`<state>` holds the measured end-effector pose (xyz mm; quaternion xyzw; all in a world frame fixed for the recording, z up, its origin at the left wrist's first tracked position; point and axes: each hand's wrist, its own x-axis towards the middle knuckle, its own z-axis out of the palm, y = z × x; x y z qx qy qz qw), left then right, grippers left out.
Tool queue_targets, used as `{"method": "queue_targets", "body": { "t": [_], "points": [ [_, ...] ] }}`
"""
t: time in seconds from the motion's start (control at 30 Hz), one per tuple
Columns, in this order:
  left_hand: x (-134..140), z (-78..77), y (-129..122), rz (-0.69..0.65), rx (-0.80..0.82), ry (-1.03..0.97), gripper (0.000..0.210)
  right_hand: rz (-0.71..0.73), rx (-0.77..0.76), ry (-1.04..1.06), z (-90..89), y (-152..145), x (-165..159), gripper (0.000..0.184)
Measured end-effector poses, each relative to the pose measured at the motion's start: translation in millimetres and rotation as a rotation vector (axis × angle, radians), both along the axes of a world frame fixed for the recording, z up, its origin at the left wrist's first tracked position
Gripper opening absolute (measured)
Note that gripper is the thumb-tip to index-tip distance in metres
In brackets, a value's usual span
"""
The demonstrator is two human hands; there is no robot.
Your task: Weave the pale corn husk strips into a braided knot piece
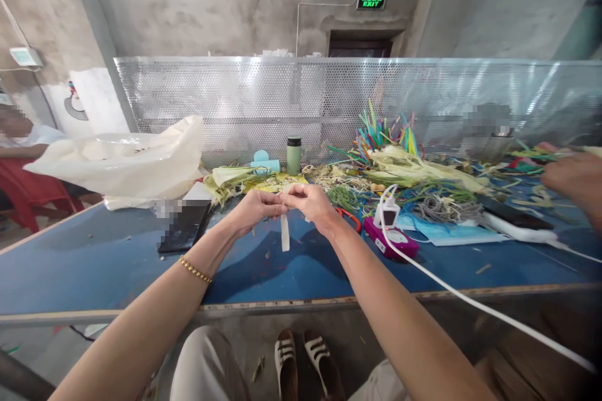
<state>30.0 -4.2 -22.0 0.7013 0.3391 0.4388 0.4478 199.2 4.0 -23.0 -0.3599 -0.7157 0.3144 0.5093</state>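
My left hand (pixel 261 208) and my right hand (pixel 308 200) meet above the front middle of the blue table (pixel 263 285). Both are closed, thumbs and fingers pinched together at the tips. From between them hangs a short, pale, flat strip (pixel 285 235), cream in colour and narrow. The upper part of the strip is hidden by my fingers. A small pale end also peeks out below my right hand. Past my hands lie dried corn husks (pixel 232 177) and yellow material.
A purple box (pixel 390 241) with a white charger (pixel 388 212) and cable stands right of my hands. Left are a black tablet-like object (pixel 185 225) and a large cream plastic bag (pixel 126 166). A green bottle (pixel 294 156) stands behind. Another person's hand (pixel 571 178) reaches in at right.
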Motion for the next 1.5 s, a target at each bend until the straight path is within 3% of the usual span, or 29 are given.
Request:
{"method": "queue_targets", "body": {
  "t": [0.23,0.5,0.8,1.03,1.37,1.5],
  "points": [
    [-2,-1.6,2,-0.111,-0.141,-0.151,0.043,0.021,-0.117,0.222,-1.8,-1,-3,0.033],
    [3,-8.2,7,0.004,-0.065,-0.117,0.031,-0.033,-0.123,0.198,-4.3,1,-7,0.039],
    [12,-6.9,-1,-0.017,-0.15,-0.13,0.023,-0.077,-0.07,0.192,-9.2,7,-8,0.041],
    [11,-7.0,-2,-0.019,-0.13,-0.087,0.02,-0.117,-0.098,0.201,-9.4,5,-10,0.041],
    [8,-9.1,0,-0.054,-0.2,-0.06,0.028,-0.154,-0.104,0.228,-9.2,3,-11,0.034],
    [4,-6.5,0,-0.135,-0.243,-0.13,0.033,-0.148,-0.106,0.265,-6.7,3,-9,0.033]
  ]
}}
